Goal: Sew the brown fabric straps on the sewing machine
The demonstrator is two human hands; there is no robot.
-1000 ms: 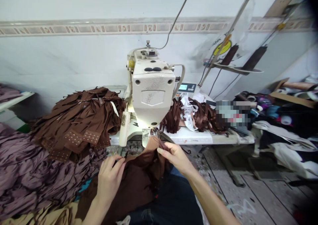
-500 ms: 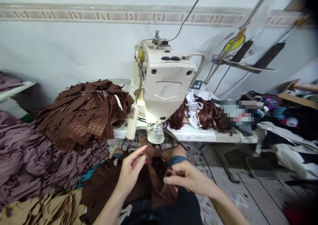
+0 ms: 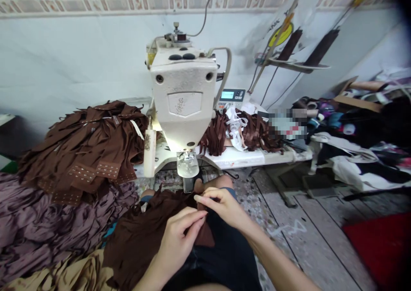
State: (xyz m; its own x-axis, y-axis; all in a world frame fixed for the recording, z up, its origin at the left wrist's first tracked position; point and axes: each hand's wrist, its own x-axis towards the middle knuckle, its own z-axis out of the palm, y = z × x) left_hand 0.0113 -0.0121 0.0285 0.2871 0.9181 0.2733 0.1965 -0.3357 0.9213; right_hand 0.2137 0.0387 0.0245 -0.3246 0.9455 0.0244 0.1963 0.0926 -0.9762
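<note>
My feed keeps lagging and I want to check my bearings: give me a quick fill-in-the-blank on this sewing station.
The left hand and right hand both pinch a fabric piece whose colour is ____.
The stack of cut pieces lies to the ____ of the sewing machine.
The mat on the floor is ____.
Missing words: brown; left; red.

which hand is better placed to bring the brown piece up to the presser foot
Probably the right. The right hand pinches the upper edge of the brown piece just below the presser foot. The left hand grips it lower, nearer the lap and farther from the machine.
</note>
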